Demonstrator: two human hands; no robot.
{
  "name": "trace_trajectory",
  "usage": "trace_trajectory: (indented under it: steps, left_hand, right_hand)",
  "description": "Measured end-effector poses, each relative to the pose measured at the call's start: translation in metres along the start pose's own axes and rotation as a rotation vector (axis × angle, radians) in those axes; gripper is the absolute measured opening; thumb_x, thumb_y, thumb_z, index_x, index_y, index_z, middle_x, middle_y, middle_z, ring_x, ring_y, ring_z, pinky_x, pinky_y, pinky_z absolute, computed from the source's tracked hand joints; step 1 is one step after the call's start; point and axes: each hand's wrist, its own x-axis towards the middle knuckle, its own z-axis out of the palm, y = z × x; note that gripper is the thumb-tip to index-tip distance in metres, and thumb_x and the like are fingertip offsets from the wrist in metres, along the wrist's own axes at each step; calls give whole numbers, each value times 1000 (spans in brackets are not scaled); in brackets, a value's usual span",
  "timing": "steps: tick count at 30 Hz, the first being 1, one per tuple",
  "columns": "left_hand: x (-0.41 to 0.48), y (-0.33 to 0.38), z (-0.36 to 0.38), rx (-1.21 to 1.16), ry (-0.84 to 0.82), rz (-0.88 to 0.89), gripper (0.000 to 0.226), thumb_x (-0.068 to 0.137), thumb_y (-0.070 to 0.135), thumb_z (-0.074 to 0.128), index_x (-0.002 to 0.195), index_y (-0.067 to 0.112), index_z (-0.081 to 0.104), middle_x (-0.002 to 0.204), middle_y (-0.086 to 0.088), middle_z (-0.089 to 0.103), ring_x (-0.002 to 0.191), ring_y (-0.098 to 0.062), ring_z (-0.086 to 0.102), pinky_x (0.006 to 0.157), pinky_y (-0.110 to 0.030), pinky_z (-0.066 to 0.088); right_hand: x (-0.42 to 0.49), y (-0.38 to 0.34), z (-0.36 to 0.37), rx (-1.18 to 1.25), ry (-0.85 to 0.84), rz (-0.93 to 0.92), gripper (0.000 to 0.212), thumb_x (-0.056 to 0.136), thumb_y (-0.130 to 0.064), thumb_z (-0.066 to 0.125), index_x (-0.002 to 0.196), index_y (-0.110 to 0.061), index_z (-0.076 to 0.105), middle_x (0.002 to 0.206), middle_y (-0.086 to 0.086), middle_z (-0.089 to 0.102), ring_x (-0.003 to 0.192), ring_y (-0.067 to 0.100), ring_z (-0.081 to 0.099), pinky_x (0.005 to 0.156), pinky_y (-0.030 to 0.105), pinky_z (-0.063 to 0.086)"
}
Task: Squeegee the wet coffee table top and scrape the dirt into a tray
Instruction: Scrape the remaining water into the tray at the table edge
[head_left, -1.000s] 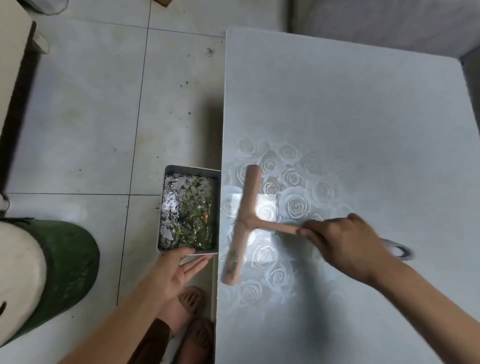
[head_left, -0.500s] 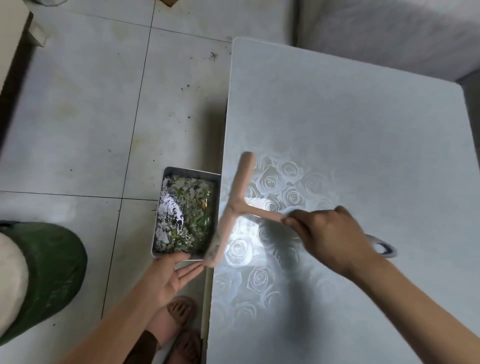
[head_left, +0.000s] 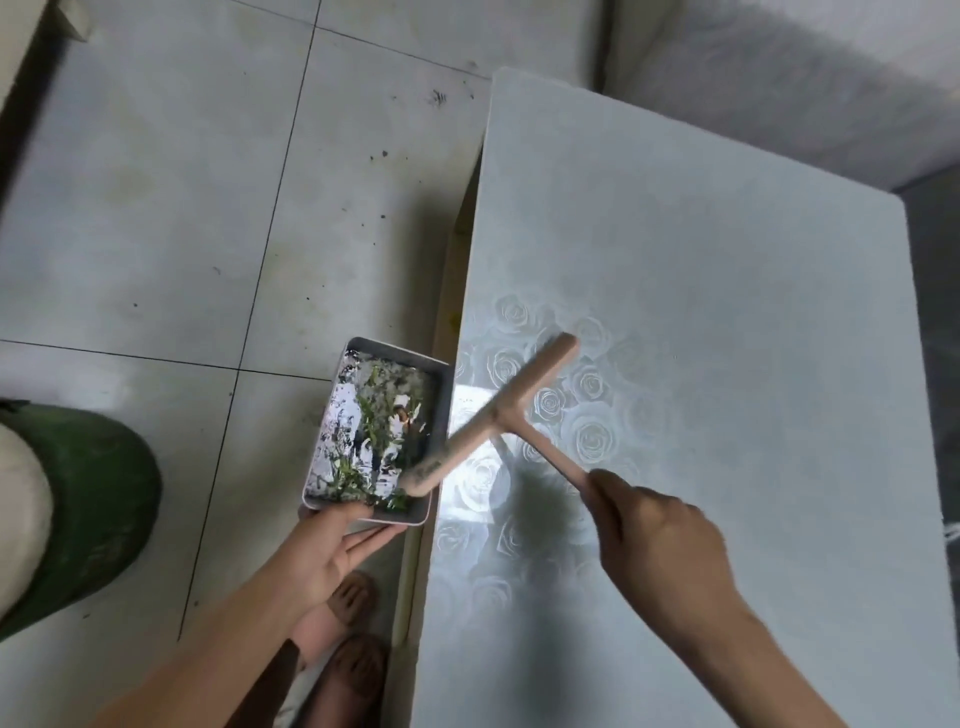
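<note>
A pale pink T-shaped squeegee (head_left: 498, 415) lies tilted across the left edge of the white coffee table (head_left: 727, 322), whose wet top shows a rose pattern. Its lower blade end hangs over the grey metal tray (head_left: 441, 379), which holds green scraps and wet white debris. My right hand (head_left: 660, 540) grips the squeegee's handle above the table. My left hand (head_left: 332, 545) holds the tray's near edge, thumb on the rim and fingers under it, beside the table's edge.
A green bin (head_left: 88, 504) stands on the tiled floor at the left. My sandalled feet (head_left: 353, 629) are below the tray beside the table. Dark specks dot the floor tiles (head_left: 384, 156). A grey wall or sofa lies behind the table.
The squeegee swept left across the table to its edge and turned, so its lower end now hangs over the tray. The left hand kept the tray at the edge.
</note>
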Motion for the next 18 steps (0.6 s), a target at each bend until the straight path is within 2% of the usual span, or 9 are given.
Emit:
trace_trajectory:
  steps: [2,4,7,11,14,18]
  left_hand:
    - [0,-3,0,-34,30,-3,41,85,-18,45,117,6,52,94,-22,71,89,-39,68,60,-40,60]
    - [0,-5,0,-49,33,-6,35,84,-19,44,107,6,53,90,-21,72,83,-36,70,58,-39,60]
    - [-1,-8,0,-39,15,3,35,84,-19,45,103,9,53,82,-16,74,76,-33,72,59,-38,60]
    - [-5,-18,-7,-41,16,6,39,84,-18,46,114,5,53,91,-21,73,86,-36,70,63,-38,61]
    - [-13,-31,-13,-32,8,-27,41,86,-16,44,124,-2,50,106,-27,67,97,-39,66,67,-39,60]
    - [-23,-43,-25,-10,-5,-20,30,86,-16,43,108,-1,57,93,-22,72,88,-32,70,79,-41,56]
  right_hand:
    - [8,-23,8,30,18,27,23,96,-33,52,85,-15,61,57,8,56,48,37,46,48,29,26]
    - [15,-46,8,53,74,35,21,95,-27,56,81,-12,61,52,8,49,42,30,30,44,26,19]
    - [9,-57,-5,130,141,97,15,91,-21,61,80,-11,60,49,5,42,40,27,24,43,21,10]
    - [-35,-28,-7,222,31,91,8,93,-18,56,97,-13,61,57,-5,42,47,27,36,45,32,28]
    - [-82,-1,-5,315,-104,118,19,92,-18,59,110,-19,64,59,-9,46,54,24,49,53,36,40]
    - [-131,32,6,338,-290,184,35,90,-25,61,124,-34,62,79,-10,67,78,19,67,69,34,52]
